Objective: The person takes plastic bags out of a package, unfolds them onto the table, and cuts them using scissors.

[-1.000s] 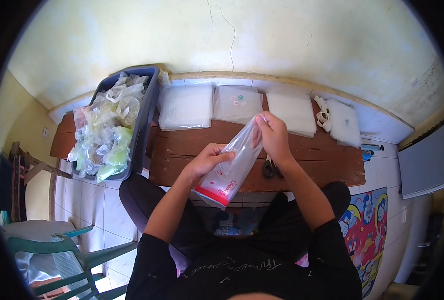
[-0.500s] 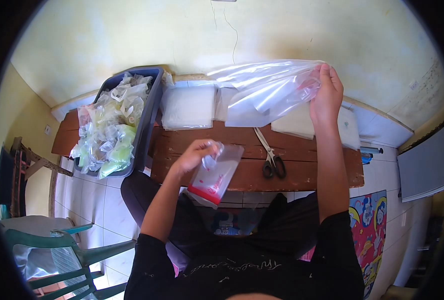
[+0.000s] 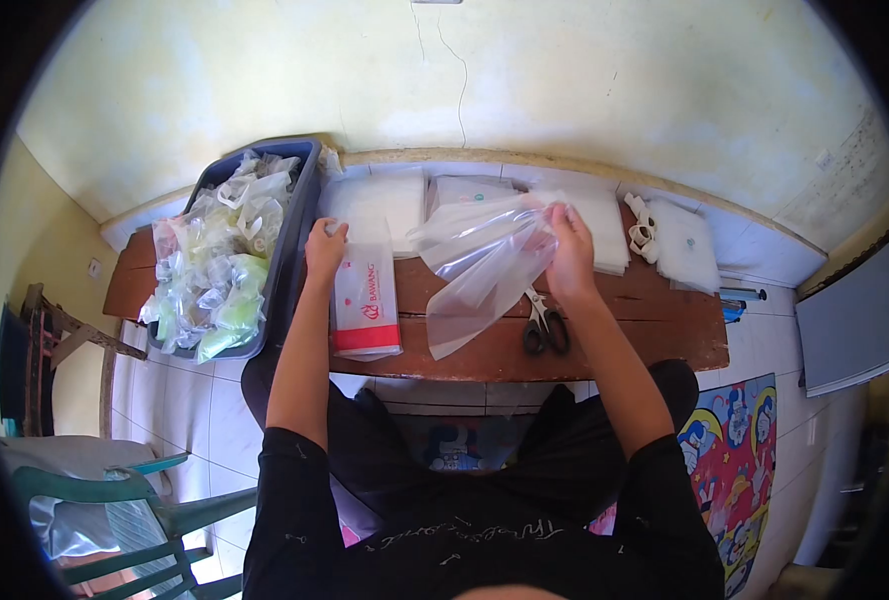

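Note:
My left hand (image 3: 325,248) is closed on the upper left corner of a clear plastic packet (image 3: 367,300) with a red band and the printed word BAWANG. The packet lies over the front of the wooden bench, its top overlapping a stack of clear plastic bags (image 3: 385,195). In my right hand (image 3: 571,255), the gathered end of a large clear plastic bag (image 3: 495,265) is pinched. Its loose part hangs down to the left above the bench. Scissors with black handles (image 3: 545,333) lie behind it, their blades partly covered by the bag.
A dark blue bin (image 3: 305,200) full of crumpled bags stands left on the brown wooden bench (image 3: 645,330). More bag stacks (image 3: 605,225) line the wall, with a cream-coloured strap bundle (image 3: 642,235) between two of them. A green chair (image 3: 180,515) stands at lower left.
My left hand has moved up and left, laying the printed packet on the bench. My right hand has come down and inward with the large bag, uncovering the strap bundle and stacks.

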Demonstrator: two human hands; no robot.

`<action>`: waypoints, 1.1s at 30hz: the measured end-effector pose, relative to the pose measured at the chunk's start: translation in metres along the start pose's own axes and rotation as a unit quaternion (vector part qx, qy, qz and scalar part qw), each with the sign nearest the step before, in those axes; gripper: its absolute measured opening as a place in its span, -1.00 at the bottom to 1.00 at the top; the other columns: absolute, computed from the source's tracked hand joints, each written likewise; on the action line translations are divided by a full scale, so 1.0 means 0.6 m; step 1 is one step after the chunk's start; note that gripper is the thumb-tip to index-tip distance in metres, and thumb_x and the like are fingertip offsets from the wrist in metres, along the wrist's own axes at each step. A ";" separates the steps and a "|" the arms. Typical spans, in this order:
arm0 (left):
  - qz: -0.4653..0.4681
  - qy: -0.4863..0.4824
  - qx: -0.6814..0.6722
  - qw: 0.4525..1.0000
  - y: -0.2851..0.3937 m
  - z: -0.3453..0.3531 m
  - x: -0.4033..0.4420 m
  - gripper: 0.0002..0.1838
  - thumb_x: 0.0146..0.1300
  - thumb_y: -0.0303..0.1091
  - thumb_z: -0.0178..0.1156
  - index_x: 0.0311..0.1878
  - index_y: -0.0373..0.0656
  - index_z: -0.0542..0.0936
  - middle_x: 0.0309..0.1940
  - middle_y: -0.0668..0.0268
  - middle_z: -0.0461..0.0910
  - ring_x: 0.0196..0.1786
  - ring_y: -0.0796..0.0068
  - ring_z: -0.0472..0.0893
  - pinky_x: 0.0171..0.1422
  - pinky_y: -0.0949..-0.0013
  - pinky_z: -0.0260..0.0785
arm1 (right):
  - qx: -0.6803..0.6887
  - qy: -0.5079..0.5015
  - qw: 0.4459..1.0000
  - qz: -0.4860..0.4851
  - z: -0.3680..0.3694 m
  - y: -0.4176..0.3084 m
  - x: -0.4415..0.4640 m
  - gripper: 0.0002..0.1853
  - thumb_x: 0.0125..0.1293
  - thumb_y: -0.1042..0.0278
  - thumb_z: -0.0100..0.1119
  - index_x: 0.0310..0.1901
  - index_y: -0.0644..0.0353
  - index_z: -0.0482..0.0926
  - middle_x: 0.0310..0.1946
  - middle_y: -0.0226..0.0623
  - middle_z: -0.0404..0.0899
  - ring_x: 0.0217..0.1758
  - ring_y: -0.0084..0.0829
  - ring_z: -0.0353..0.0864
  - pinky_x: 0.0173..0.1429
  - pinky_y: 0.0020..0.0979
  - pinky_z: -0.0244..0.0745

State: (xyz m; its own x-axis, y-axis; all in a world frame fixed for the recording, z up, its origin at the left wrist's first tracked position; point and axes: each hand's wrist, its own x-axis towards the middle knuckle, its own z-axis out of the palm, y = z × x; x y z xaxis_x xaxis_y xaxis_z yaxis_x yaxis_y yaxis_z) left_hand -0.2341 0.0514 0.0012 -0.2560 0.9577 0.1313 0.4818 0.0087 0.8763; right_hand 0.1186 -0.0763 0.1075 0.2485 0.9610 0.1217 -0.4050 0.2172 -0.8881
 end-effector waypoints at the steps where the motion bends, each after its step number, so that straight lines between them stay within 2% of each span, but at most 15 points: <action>1: 0.040 0.065 0.109 0.991 0.003 0.003 -0.006 -0.79 0.30 -0.30 0.25 -0.22 -0.29 0.62 -0.47 0.23 0.61 -0.36 0.24 0.62 -0.23 0.25 0.43 | -0.001 0.013 1.000 0.021 -0.003 0.008 -0.006 -0.77 0.56 0.21 -0.10 -0.18 0.17 0.45 -0.26 -0.42 0.46 -0.19 -0.49 0.55 -0.06 -0.38 0.58; 2: 0.040 0.065 0.108 0.991 0.006 0.007 -0.013 -0.79 0.30 -0.30 0.25 -0.22 -0.29 0.62 -0.47 0.23 0.61 -0.36 0.24 0.62 -0.23 0.25 0.43 | 0.011 0.008 1.000 0.007 -0.023 0.039 -0.002 -0.73 0.57 0.22 -0.15 -0.11 0.24 0.48 -0.21 -0.32 0.56 -0.19 -0.51 0.58 -0.12 -0.42 0.57; 4: 0.330 0.282 0.206 0.877 0.047 0.013 -0.056 -0.77 0.26 -0.27 0.29 -0.21 -0.28 0.64 -0.40 0.12 0.64 -0.21 0.03 0.63 -0.04 0.15 0.43 | 0.035 0.040 0.998 0.043 -0.043 0.066 -0.011 -0.74 0.56 0.23 -0.12 -0.11 0.25 0.48 -0.22 -0.30 0.56 -0.19 -0.49 0.59 -0.12 -0.41 0.58; 6: 0.263 0.113 0.159 0.945 0.037 0.029 -0.097 -0.70 0.28 -0.19 0.28 -0.20 -0.31 0.67 -0.35 0.05 0.66 -0.32 0.31 0.65 -0.15 0.26 0.46 | 0.059 0.070 0.992 0.085 -0.067 0.102 -0.020 -0.75 0.54 0.23 -0.09 -0.12 0.26 0.48 -0.22 -0.28 0.56 -0.20 -0.48 0.60 -0.12 -0.40 0.58; 7: 0.084 -0.076 0.182 0.977 0.063 0.026 -0.124 -0.63 0.33 -0.11 0.23 -0.25 -0.31 0.67 -0.40 0.08 0.67 -0.41 0.34 0.65 -0.26 0.27 0.48 | 0.002 0.064 0.991 0.114 -0.086 0.125 -0.022 -0.77 0.51 0.27 -0.03 -0.11 0.28 0.49 -0.22 -0.27 0.56 -0.21 -0.47 0.61 -0.15 -0.41 0.59; 10: -0.160 -0.354 0.005 0.921 0.058 0.059 -0.182 -0.54 0.39 0.00 0.14 0.04 -0.26 0.56 -0.42 0.17 0.68 -0.45 0.47 0.63 -0.33 0.47 0.46 | -0.127 -0.003 0.978 0.167 -0.129 0.159 -0.031 -0.80 0.43 0.35 0.08 -0.08 0.33 0.49 -0.22 -0.26 0.56 -0.24 -0.46 0.61 -0.21 -0.40 0.62; 14: -0.119 -0.310 -0.086 0.939 0.033 0.098 -0.221 -0.44 0.31 -0.04 0.23 0.15 -0.34 0.48 -0.30 0.08 0.68 -0.35 0.39 0.69 -0.24 0.37 0.50 | -0.304 -0.119 0.915 0.237 -0.131 0.137 -0.039 -0.73 0.35 0.44 0.13 0.01 0.41 0.48 -0.21 -0.22 0.55 -0.23 -0.44 0.61 -0.27 -0.32 0.69; 17: 0.052 -0.251 -0.021 0.966 0.018 0.114 -0.229 -0.41 0.25 -0.08 0.29 0.16 -0.35 0.46 -0.31 0.06 0.69 -0.34 0.29 0.70 -0.16 0.31 0.51 | -0.211 -0.110 0.928 0.285 -0.132 0.141 -0.055 -0.66 0.35 0.44 0.12 0.12 0.38 0.44 -0.19 -0.19 0.55 -0.21 -0.43 0.60 -0.27 -0.24 0.72; 18: 0.051 -0.250 -0.020 0.967 0.023 0.111 -0.235 -0.41 0.25 -0.08 0.29 0.16 -0.35 0.46 -0.31 0.06 0.69 -0.34 0.29 0.70 -0.16 0.31 0.51 | -0.211 -0.111 0.928 0.286 -0.125 0.135 -0.060 -0.66 0.35 0.44 0.12 0.12 0.38 0.44 -0.19 -0.19 0.55 -0.21 -0.43 0.60 -0.27 -0.24 0.72; 21: 0.038 -0.259 0.038 0.964 0.039 0.110 -0.249 -0.37 0.19 -0.11 0.34 0.19 -0.37 0.43 -0.31 0.05 0.69 -0.27 0.22 0.71 -0.10 0.27 0.51 | -0.140 -0.104 0.935 0.309 -0.114 0.117 -0.066 -0.61 0.38 0.44 0.09 0.21 0.32 0.40 -0.18 -0.19 0.55 -0.21 -0.41 0.59 -0.24 -0.21 0.72; 23: -0.046 -0.291 0.039 0.955 0.042 0.112 -0.252 -0.35 0.22 -0.16 0.35 0.25 -0.33 0.35 -0.34 0.07 0.67 -0.36 0.52 0.65 -0.35 0.43 0.47 | -0.043 -0.090 0.957 0.271 -0.112 0.116 -0.060 -0.60 0.41 0.43 0.04 0.26 0.27 0.37 -0.16 -0.23 0.55 -0.17 -0.38 0.62 -0.15 -0.20 0.72; 24: -0.049 -0.291 0.039 0.955 0.046 0.112 -0.256 -0.35 0.22 -0.16 0.35 0.25 -0.33 0.35 -0.34 0.07 0.67 -0.36 0.52 0.65 -0.35 0.43 0.47 | -0.044 -0.090 0.957 0.273 -0.111 0.115 -0.057 -0.60 0.41 0.43 0.04 0.26 0.27 0.37 -0.16 -0.23 0.55 -0.17 -0.38 0.62 -0.15 -0.20 0.72; 27: -0.157 -0.300 -0.084 0.937 0.051 0.122 -0.261 -0.32 0.21 -0.07 0.34 0.25 -0.32 0.36 -0.28 0.06 0.67 -0.25 0.36 0.70 -0.18 0.34 0.52 | 0.038 -0.093 0.960 0.262 -0.106 0.106 -0.054 -0.62 0.44 0.43 0.02 0.25 0.26 0.38 -0.16 -0.23 0.58 -0.15 -0.32 0.66 -0.08 -0.22 0.69; 30: -0.203 -0.278 -0.162 0.925 0.044 0.133 -0.255 -0.38 0.26 -0.22 0.31 0.28 -0.30 0.31 -0.22 0.06 0.66 -0.27 0.43 0.69 -0.21 0.42 0.53 | 0.052 -0.110 0.953 0.276 -0.101 0.095 -0.057 -0.62 0.43 0.45 0.02 0.25 0.25 0.39 -0.18 -0.24 0.61 -0.17 -0.31 0.69 -0.08 -0.27 0.68; 33: -0.214 -0.311 -0.346 0.859 0.065 0.113 -0.251 -0.42 0.26 -0.44 0.27 0.30 -0.30 0.29 -0.19 0.09 0.66 -0.25 0.44 0.67 -0.19 0.44 0.54 | 0.017 -0.118 0.956 0.268 -0.105 0.096 -0.057 -0.66 0.42 0.45 0.04 0.19 0.26 0.44 -0.14 -0.18 0.64 -0.24 -0.34 0.70 -0.13 -0.31 0.67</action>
State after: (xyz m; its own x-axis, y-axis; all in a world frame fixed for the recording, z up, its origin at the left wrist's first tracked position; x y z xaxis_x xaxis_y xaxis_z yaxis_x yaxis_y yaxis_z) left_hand -0.1201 -0.0730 -0.0160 0.3165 0.8795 -0.3554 -0.2142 0.4312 0.8765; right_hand 0.1423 -0.1075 0.0239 -0.2058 0.9471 -0.2464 -0.4486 -0.3151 -0.8364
